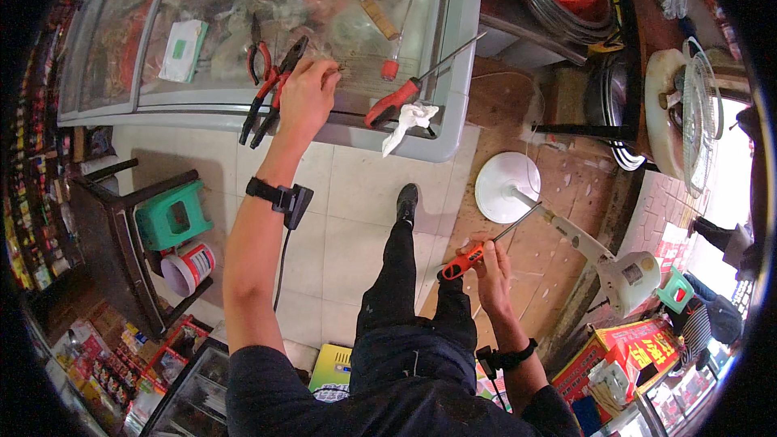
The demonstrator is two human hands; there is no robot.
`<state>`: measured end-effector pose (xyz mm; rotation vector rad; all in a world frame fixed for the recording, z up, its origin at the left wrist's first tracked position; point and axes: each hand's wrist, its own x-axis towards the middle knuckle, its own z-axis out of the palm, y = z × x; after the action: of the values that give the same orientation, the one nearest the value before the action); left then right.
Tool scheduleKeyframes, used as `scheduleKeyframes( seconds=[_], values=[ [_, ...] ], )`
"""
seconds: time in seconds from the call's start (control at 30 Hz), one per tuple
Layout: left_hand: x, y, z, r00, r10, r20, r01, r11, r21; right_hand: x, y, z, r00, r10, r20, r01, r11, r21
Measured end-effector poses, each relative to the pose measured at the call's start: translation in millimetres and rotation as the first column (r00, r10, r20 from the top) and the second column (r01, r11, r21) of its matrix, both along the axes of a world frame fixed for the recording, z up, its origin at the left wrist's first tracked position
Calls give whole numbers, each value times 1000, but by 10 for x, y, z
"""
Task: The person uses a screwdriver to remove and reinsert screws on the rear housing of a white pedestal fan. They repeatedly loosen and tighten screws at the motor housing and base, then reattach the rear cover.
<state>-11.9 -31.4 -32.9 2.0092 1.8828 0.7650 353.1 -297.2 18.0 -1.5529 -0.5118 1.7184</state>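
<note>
Orange-red screwdriver (464, 261) sits right of centre in the lower half of the frame, grasped in the right hand (494, 277); fingers wrap the shaft end of the handle, thin shaft angled toward the upper right. Likely light, rigid, not fragile; handle looks like hard plastic, perhaps slick in a damp palm. Best hold: the thick handle, near where the shaft begins, keeping clear of the tip. Left hand (309, 97), upper centre, fingertips drawn together above the glass; cannot tell whether something small is pinched there. Surface: glass-topped freezer (455, 125) with pale grey rim, probably smooth enough for tools to slide. On it, large pliers (265, 105) beside the left wrist, smaller red-handled pliers (266, 61) near them, a second screwdriver (394, 103) lying across the rim, crumpled tissue (411, 121) just beside its handle. Room: cluttered, shop-like; pale tiles (340, 186) at centre, white round-based stand (494, 194) on browner floor to the right, green stool (174, 214) at left, fan grille (702, 113) upper right.
</note>
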Motion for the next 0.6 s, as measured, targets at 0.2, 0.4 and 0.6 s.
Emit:
scheduleKeyframes(
  seconds=[0.2,0.4,0.6],
  values=[
    [-134,-216,116,999,27,40,-23,993,-116,-8,130,-25,1000,13,7,-13,999,-37],
    [-80,-493,259,998,1,59,4,996,-92,-25,229,-9,999,27,32,-25,997,-77],
    [45,-367,186,999,-1,-40,-1,999,-54,-21,324,13,999,39,29,-36,995,-91]
  ],
)
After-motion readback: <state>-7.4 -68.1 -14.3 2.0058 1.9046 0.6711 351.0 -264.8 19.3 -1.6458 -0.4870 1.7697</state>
